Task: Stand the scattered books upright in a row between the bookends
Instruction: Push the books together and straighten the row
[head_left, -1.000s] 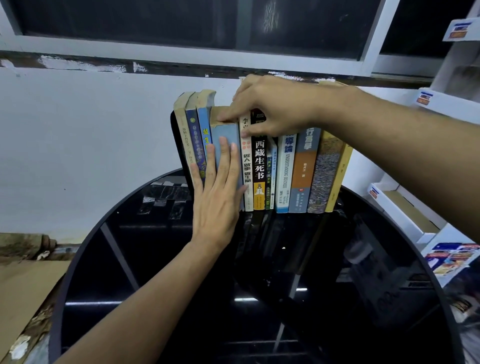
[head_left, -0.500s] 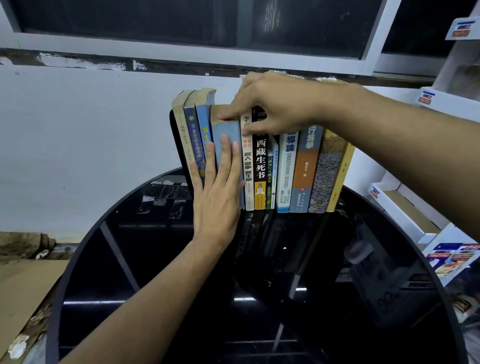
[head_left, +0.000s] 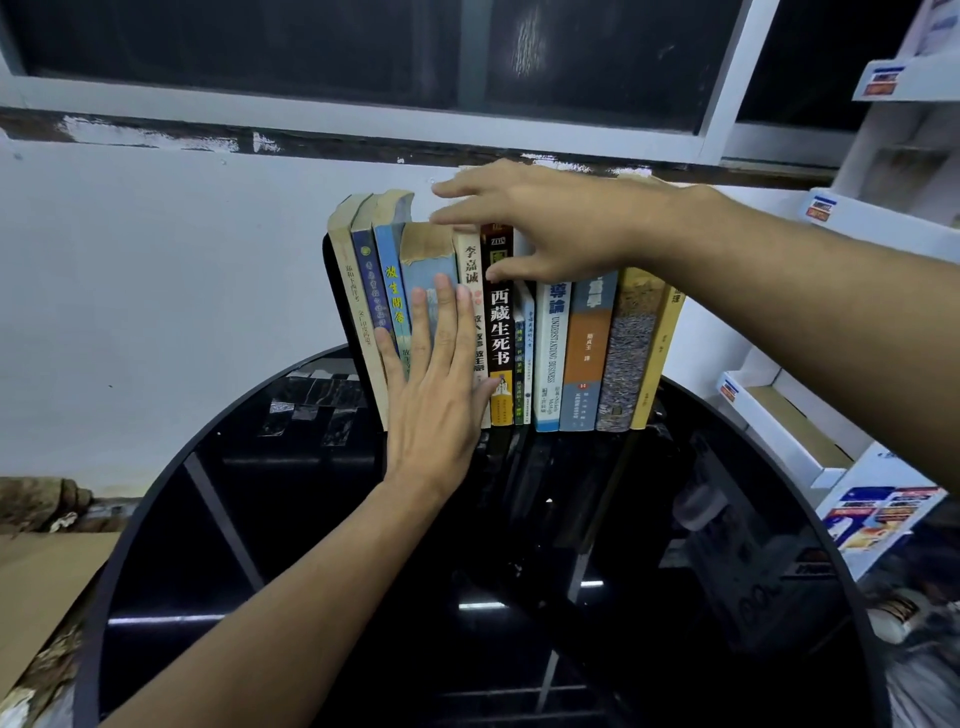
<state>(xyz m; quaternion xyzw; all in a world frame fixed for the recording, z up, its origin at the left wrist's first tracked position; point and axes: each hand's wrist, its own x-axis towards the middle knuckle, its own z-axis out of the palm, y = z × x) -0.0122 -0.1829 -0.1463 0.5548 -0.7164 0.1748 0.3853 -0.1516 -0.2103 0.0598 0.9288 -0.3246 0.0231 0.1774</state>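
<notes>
Straight fingers (head_left: 445, 312) of the left hand (head_left: 436, 405) press the spine of the pale-blue book (head_left: 427, 260). The right hand (head_left: 556, 223), fingers spread and gripping nothing, steadies the books (head_left: 550, 358) standing on the desk (head_left: 260, 493). Best push squarely until spines sit flush beside the bookend (head_left: 328, 260).

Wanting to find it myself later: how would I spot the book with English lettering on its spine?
On the round black table, a row of books stands before the white wall. Right of its middle, below the right hand, the white-spined book sits between a thin pale one and an orange-and-blue one; it alone reads UNDERSTANDING BUSINESS.
</notes>
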